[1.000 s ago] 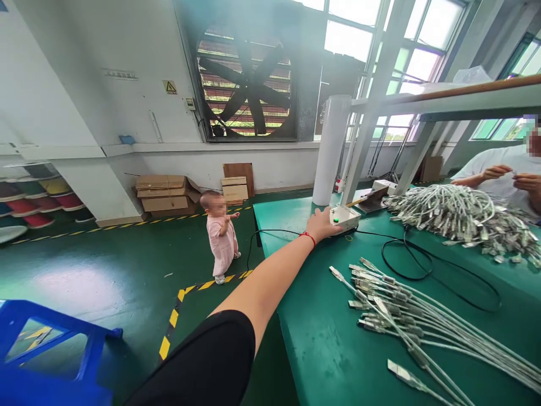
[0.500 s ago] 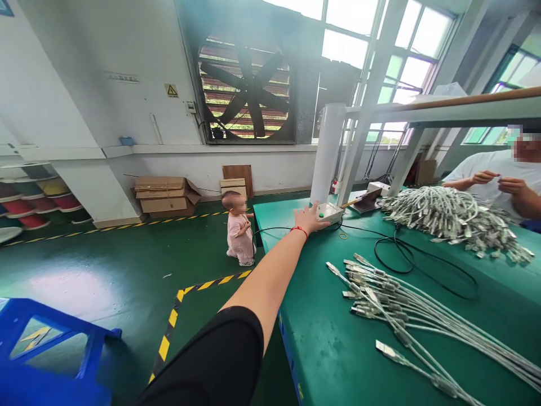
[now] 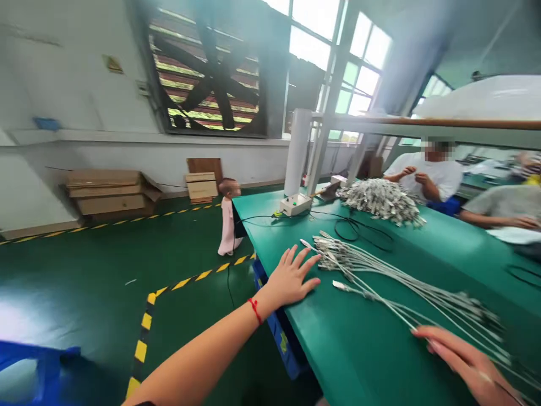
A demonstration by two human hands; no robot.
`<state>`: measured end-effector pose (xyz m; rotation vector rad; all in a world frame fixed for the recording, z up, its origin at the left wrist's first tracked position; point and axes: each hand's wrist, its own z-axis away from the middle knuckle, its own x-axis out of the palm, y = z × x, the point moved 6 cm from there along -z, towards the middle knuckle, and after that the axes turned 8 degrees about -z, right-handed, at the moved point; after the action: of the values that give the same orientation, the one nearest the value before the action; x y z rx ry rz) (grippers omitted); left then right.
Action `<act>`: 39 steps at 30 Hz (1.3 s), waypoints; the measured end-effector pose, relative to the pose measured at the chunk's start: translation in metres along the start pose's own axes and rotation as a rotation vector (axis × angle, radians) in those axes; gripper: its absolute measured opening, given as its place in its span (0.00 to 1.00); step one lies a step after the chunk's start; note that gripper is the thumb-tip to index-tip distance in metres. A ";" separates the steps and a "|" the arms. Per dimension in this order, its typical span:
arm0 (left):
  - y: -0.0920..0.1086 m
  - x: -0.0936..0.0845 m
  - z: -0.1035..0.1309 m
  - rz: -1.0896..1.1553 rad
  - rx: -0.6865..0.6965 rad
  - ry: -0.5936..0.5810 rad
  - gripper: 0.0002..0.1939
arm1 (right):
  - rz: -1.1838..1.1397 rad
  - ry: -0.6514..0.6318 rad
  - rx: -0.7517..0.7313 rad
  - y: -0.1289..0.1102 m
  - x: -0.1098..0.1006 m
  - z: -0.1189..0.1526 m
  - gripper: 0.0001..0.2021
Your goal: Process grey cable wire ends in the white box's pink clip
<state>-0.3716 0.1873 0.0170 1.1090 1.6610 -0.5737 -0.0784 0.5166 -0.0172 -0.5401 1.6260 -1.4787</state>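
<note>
My left hand (image 3: 293, 276) is spread open above the near edge of the green tabletop (image 3: 338, 349), palm down, with a red string bracelet at its wrist. Its fingertips are close to the plug ends of a loose bundle of whitish USB cables (image 3: 401, 270). At the lower right, my right hand (image 3: 469, 361) pinches one USB cable (image 3: 393, 311) between thumb and fingers. That cable runs away from it toward the bundle's plugs. A small box with a green button (image 3: 296, 204) sits farther back, apart from both hands.
A big heap of cables (image 3: 380, 200) lies toward the back, before a person in white (image 3: 426, 169). Another person (image 3: 502, 208) sits at the right. Someone in pink (image 3: 228, 220) stands by the table's far left corner. A black cord (image 3: 359, 228) curls across the tabletop.
My left hand has drawn back from the button box toward the cable bundle. My right hand has come into view with a cable in its fingers. The view has turned right.
</note>
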 end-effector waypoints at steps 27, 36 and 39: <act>0.120 0.020 -0.032 -0.037 -0.020 0.029 0.24 | -0.442 0.201 0.010 -0.084 -0.076 0.069 0.19; 0.125 0.014 -0.027 -0.089 0.032 0.108 0.30 | -0.358 0.118 0.274 -0.011 -0.094 0.114 0.15; 0.133 0.014 -0.027 -0.107 0.147 0.094 0.33 | -0.335 0.175 0.242 0.005 -0.114 0.123 0.17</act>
<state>-0.2694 0.2759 0.0327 1.1726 1.7908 -0.7317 0.0840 0.5353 0.0199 -0.5781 1.5079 -1.9893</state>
